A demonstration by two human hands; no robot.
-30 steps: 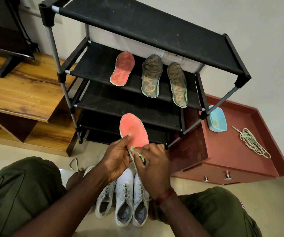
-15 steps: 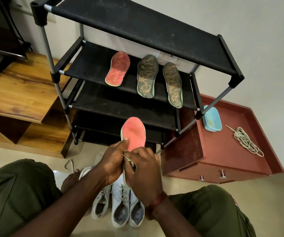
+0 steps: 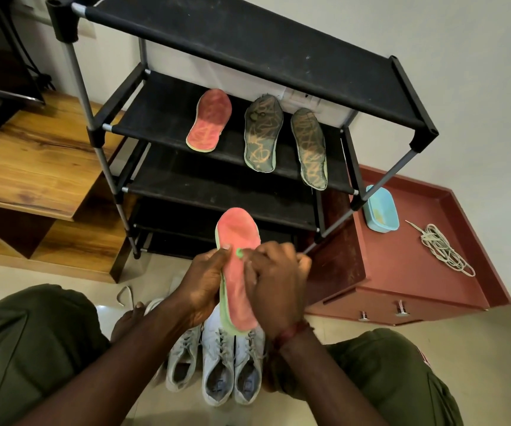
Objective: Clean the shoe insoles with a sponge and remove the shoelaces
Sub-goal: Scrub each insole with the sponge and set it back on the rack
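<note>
Gripping the insole [image 3: 238, 238] at its edge, left hand [image 3: 205, 281] curls round it; right hand [image 3: 275, 281] pinches a green sponge [image 3: 239, 253] against its pink face.

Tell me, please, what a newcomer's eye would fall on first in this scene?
The pink insole, held at centre: the left hand grips its edge while the right hand presses what looks like a green sponge on it. Behind, on the black shoe rack, lie a second pink insole and two dark insoles. White sneakers sit on the floor below the hands.
</note>
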